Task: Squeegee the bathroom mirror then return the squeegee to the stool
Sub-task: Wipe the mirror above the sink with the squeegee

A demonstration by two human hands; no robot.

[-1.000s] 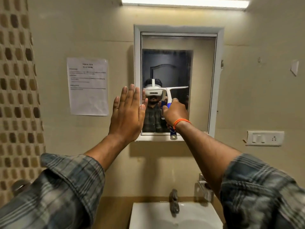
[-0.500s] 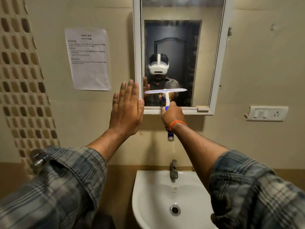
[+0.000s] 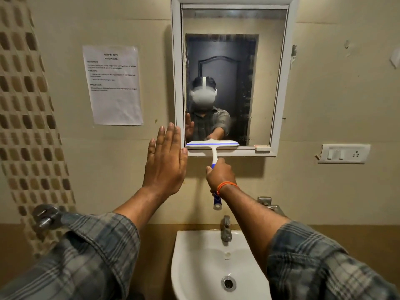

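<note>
White plastic forms the T-shaped squeegee [image 3: 213, 146], whose straight blade bar, edged with a thin blue stripe, lies level across the bottom left of the rectangular, white-framed wall mirror [image 3: 275, 83], right at the lower frame edge. Its slim handle turns blue lower down and runs through the right hand [image 3: 219, 176], whose fingers are curled tightly round it; the rounded handle end pokes out below the wrist, which wears an orange thread band [image 3: 227, 187]. The left hand [image 3: 165, 164] is flat and spread, fingers straight and together, holding nothing, raised beside the mirror's left frame edge; whether it touches the wall is unclear. Both forearms emerge from rolled grey checked sleeves. Below sits a glossy white ceramic basin [image 3: 194, 267] with a dull metal tap [image 3: 226, 230]. A printed paper sheet [image 3: 113, 85] is stuck to the smooth beige wall [image 3: 335, 105].
</note>
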